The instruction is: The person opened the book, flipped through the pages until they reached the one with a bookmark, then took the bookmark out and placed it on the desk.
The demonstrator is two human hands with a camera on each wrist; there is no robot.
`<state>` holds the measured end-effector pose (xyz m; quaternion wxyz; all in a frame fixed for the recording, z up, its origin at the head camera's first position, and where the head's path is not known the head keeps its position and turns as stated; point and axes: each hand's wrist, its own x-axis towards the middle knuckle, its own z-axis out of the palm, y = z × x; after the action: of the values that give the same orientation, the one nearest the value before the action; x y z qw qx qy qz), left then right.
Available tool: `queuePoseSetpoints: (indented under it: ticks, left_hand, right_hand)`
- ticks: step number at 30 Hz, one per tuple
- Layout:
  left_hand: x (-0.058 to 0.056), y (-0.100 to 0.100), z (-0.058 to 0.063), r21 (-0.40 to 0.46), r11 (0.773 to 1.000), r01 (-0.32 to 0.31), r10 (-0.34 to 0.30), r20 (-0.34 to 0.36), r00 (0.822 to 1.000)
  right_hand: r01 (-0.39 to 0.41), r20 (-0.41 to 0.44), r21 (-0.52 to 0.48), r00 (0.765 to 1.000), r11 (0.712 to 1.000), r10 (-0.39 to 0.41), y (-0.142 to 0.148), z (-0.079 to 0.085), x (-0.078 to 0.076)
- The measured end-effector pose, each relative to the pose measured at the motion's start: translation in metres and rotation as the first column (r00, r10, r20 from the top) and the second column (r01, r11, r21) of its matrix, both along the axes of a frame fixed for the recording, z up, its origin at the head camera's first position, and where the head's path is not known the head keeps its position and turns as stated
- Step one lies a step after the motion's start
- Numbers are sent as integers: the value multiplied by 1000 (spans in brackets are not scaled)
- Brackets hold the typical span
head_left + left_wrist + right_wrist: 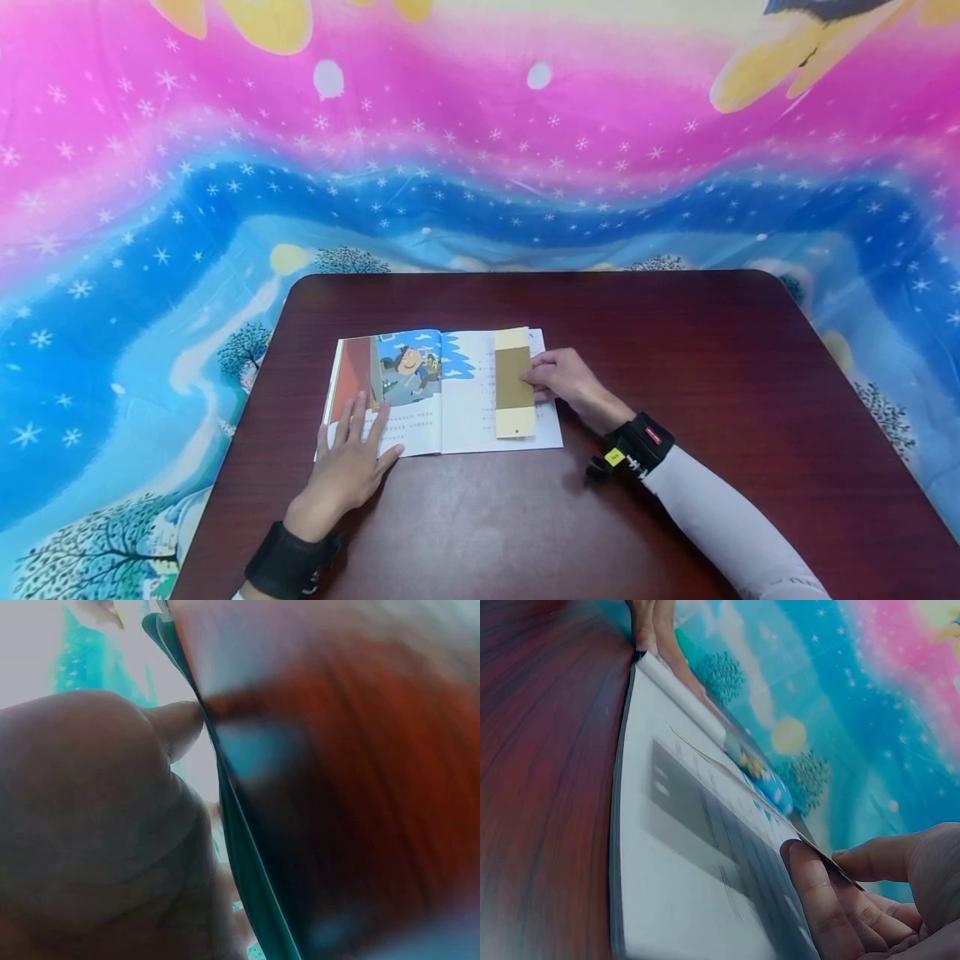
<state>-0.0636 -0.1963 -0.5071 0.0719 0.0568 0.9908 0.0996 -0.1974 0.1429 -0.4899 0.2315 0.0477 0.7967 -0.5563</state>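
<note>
An open picture book (465, 417) lies on the table, a cartoon figure on its left page and lines of text on its right page. My left hand (348, 458) rests spread on the lower part of the left page, the thumb near the book's bottom edge. Between thumb and fingers, my right hand (566, 379) pinches the right edge of a bookmark (513, 379), a long card with a tan middle and cream ends. In the right wrist view the bookmark (739, 780) stands tilted over the right page and casts a shadow on it.
The dark red-brown table (675, 333) extends around the book. Behind it hangs a cloth (480, 200) printed in pink and blue with snowflakes and trees. Black bands (645, 442) with small devices wrap both wrists.
</note>
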Motion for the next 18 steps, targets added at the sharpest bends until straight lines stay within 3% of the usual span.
queuePoseSetpoints:
  ticks: [5, 12, 18]
  left_hand:
    - [2, -8, -5, 30, 1000, 10, -9, -36, 999]
    - [7, -9, 7, 5, 1000, 3, -3, -28, 1000]
    - [5, -8, 11, -16, 1000, 9, -9, -5, 1000]
  right_hand:
    - [3, -60, -1, 998, 1000, -3, 32, 1, 1]
    - [-16, -78, 38, 997, 999, 19, 72, 3, 4]
    - [-7, -86, 79, 996, 997, 14, 98, 0, 7]
